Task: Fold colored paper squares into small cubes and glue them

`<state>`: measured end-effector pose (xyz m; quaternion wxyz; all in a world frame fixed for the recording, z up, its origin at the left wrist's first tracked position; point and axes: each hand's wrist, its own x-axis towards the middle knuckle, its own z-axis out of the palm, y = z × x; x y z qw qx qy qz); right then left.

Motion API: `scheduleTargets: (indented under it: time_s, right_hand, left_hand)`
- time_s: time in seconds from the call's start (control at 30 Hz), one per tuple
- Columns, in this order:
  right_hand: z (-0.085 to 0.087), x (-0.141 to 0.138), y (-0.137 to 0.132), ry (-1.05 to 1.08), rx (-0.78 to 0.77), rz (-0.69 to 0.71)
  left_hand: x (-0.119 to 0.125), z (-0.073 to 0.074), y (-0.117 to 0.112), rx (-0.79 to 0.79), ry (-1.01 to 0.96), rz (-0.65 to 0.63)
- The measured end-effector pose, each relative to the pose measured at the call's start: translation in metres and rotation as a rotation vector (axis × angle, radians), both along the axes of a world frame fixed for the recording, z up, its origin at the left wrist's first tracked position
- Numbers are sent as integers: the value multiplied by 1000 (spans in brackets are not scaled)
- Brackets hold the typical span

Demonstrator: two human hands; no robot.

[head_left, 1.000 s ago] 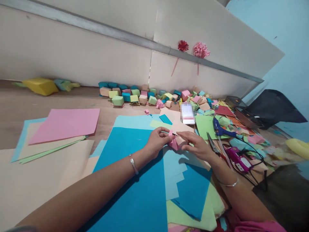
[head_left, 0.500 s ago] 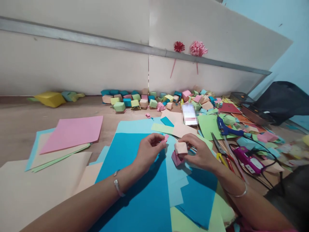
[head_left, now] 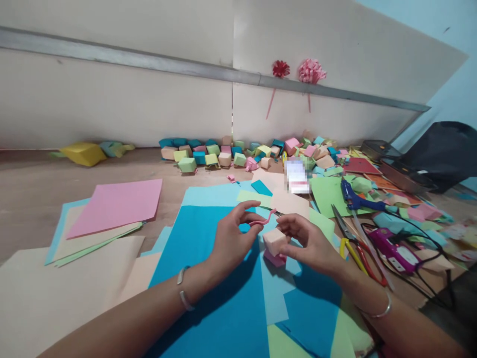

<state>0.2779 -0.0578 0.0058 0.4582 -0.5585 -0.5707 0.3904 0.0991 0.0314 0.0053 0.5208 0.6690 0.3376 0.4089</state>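
Observation:
My right hand (head_left: 311,241) is closed round a small peach paper cube (head_left: 275,240) with a pink folded piece (head_left: 275,258) joined under it. My left hand (head_left: 231,236) pinches the near end of a thin pink paper strip (head_left: 264,219), which curves up toward the right hand's fingertips. Both hands hover a little above a big dark-blue sheet (head_left: 219,298) and lighter blue sheets (head_left: 274,293) on the wooden floor.
Scissors (head_left: 352,243), a blue glue gun (head_left: 354,199) and a purple glue gun (head_left: 393,247) with cables lie to the right. A row of coloured paper cubes (head_left: 219,154) lines the wall. Pink paper (head_left: 117,206) and beige sheets (head_left: 55,288) lie left.
The hands drew apart and rose slightly. The pink strip, earlier pressed against the cube, now stretches between the two hands. The right hand turned the cube toward me.

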Motion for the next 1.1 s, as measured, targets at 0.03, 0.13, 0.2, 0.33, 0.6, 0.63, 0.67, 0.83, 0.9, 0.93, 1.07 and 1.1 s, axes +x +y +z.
scheduleTargets:
  time_s: [0.03,0.13,0.2,0.33,0.6,0.63,0.67,0.83,0.9,0.93,1.07,1.1]
  right_hand:
    - [0,-1,0,0,-2,-9]
    - [2,-1,-1,-12,8,-22]
    - [4,-1,-2,-2,17,-36]
    - [8,-4,-3,25,45,-75]
    - [9,-4,-4,40,62,-75]
    - [8,-4,-4,40,58,-73]
    - [7,-3,-4,39,54,-73]
    - [5,-1,-4,49,52,-61]
    - [5,-2,-4,65,56,-55]
    - [6,-2,-4,75,55,-51]
    - [6,-2,-4,105,49,-38]
    - [6,-2,-4,110,46,-38]
  left_hand:
    - [-2,1,0,108,42,6]
    - [-6,3,-3,449,138,22]
    - [-7,5,-4,678,172,15]
    - [-7,7,-9,988,153,-17]
    - [-6,9,-9,1163,124,-21]
    - [-6,9,-9,1170,124,-19]
    - [-7,9,-9,1180,125,-14]
    - [-7,7,-7,1218,149,-8]
    - [-8,6,-8,1216,149,-16]
    - [-8,6,-8,1216,147,-19]
    - [-8,6,-9,1235,184,-53]
    - [-8,7,-9,1248,200,-58]
